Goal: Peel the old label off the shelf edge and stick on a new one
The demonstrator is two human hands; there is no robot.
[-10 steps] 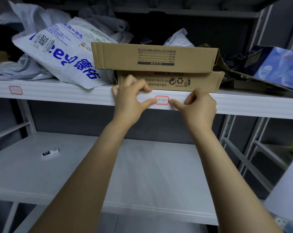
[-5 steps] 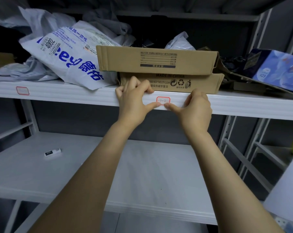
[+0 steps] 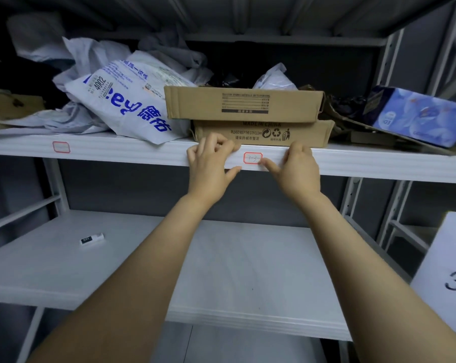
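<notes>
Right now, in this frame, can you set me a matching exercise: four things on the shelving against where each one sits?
Things
1. handwritten label
2. cardboard boxes
3. small white object
4. blue packet

Places
a. lower shelf, left side
b. shelf edge, between left hand and right hand
c. upper shelf, far right
d. upper shelf, just behind the hands

Pairs: 1-b, 2-d, 3-a, 4-c

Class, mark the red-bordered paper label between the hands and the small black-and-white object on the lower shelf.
red-bordered paper label (image 3: 252,158): head view, its handwritten centre.
small black-and-white object (image 3: 91,239): head view, its middle.
</notes>
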